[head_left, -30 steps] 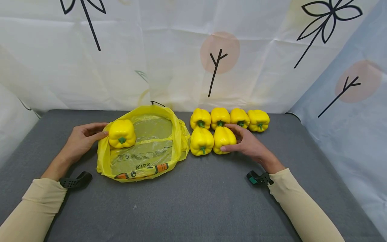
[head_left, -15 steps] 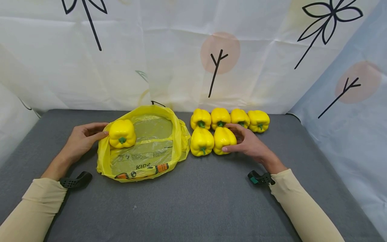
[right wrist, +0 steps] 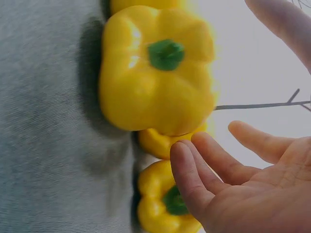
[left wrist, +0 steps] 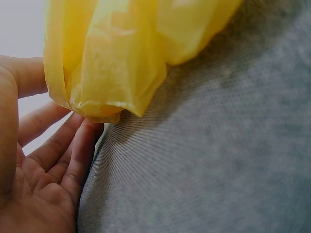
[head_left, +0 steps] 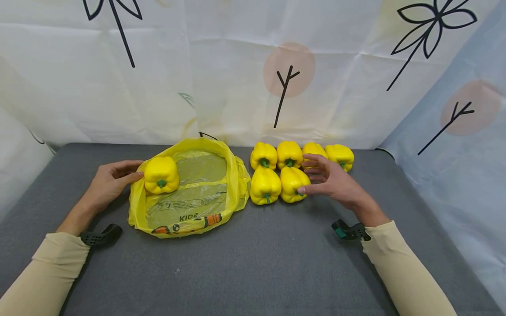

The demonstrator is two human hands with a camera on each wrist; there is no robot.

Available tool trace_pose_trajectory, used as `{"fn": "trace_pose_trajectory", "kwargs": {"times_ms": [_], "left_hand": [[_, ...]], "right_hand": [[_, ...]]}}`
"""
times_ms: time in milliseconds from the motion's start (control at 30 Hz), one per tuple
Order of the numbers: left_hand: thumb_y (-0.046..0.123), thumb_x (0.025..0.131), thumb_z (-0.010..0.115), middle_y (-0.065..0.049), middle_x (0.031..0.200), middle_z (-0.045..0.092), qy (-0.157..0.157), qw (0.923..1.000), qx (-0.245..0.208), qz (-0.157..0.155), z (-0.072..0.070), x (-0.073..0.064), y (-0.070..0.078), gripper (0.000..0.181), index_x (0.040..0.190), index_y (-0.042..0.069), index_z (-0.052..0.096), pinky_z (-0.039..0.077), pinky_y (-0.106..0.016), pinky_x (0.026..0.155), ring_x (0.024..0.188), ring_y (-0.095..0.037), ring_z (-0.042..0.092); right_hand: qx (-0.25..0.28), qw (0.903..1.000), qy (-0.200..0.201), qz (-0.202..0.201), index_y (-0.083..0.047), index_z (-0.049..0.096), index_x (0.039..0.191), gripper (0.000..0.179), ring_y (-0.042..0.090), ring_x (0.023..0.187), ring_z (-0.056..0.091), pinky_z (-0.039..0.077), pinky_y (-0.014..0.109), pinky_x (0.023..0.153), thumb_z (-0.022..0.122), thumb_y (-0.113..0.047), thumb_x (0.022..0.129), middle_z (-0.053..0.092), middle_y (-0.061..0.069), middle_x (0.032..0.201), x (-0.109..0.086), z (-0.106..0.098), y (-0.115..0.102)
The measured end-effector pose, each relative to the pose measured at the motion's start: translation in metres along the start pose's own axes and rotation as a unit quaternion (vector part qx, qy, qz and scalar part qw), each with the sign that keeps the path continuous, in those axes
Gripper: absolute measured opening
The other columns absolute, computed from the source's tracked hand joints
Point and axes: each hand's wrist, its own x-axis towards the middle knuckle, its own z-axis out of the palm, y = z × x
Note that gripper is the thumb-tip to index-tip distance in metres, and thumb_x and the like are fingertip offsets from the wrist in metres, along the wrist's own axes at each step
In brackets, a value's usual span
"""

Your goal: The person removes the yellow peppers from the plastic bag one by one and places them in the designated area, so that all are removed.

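A yellow plastic bag point(head_left: 237, 184) lies with its mouth wide, and one yellow bell pepper point(head_left: 161, 174) sits at its left side. My left hand point(head_left: 112, 182) holds the bag's left rim between thumb and fingers; the fingertips go out of sight behind the plastic in the left wrist view. To the bag's right, two bell peppers form a front row before a back row of several more. Just right of the nearer right-hand pepper point(head_left: 293, 185) is my right hand point(head_left: 336, 182), fingers spread and holding nothing. A gap shows between hand and pepper in the right wrist view.
Grey cloth point(head_left: 245, 272) covers the table. A white printed sheet point(head_left: 221, 79) hangs right behind the back row of peppers, and another sheet point(head_left: 466, 175) stands along the right side. Dark straps are on both wrists.
My right hand has let go of the front right pepper and drawn back to the right, fingers spreading. That pepper has stayed in place, and my left hand keeps its hold.
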Motion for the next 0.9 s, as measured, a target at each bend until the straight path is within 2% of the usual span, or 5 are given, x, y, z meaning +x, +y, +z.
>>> {"fn": "trace_pose_trajectory", "kwargs": {"times_ms": [300,533,900], "left_hand": [[0.022,0.104,0.062,0.031,0.108,0.057,-0.001,1.0000,0.004,-0.002,0.000,0.000,-0.002,0.049,0.142,-0.008,0.053,0.046,-0.007,0.078,0.096,0.010,0.056],[0.023,0.104,0.061,0.030,0.108,0.057,-0.002,1.0000,0.006,-0.002,0.001,0.001,0.000,0.048,0.142,-0.007,0.054,0.046,-0.007,0.079,0.098,0.010,0.056],[0.024,0.104,0.061,0.031,0.109,0.056,-0.002,1.0000,0.009,-0.004,0.001,0.000,0.001,0.049,0.142,-0.007,0.053,0.045,-0.007,0.079,0.098,0.011,0.055]], "right_hand": [[-0.016,0.9992,-0.005,-0.036,-0.010,0.026,0.161,0.092,0.041,0.143,0.035,0.031,0.058,0.116,0.082,-0.016,0.088,0.036,0.017,0.157,0.002,0.002,-0.020],[-0.034,0.9980,-0.014,-0.052,-0.014,0.029,0.161,0.091,0.040,0.144,0.034,0.031,0.056,0.116,0.083,-0.021,0.088,0.034,0.015,0.158,0.006,0.005,-0.035],[-0.038,0.9949,-0.027,-0.090,-0.018,0.037,0.157,0.088,0.032,0.140,0.041,0.034,0.055,0.114,0.085,-0.020,0.084,0.040,0.009,0.155,0.023,0.024,-0.068]]}}
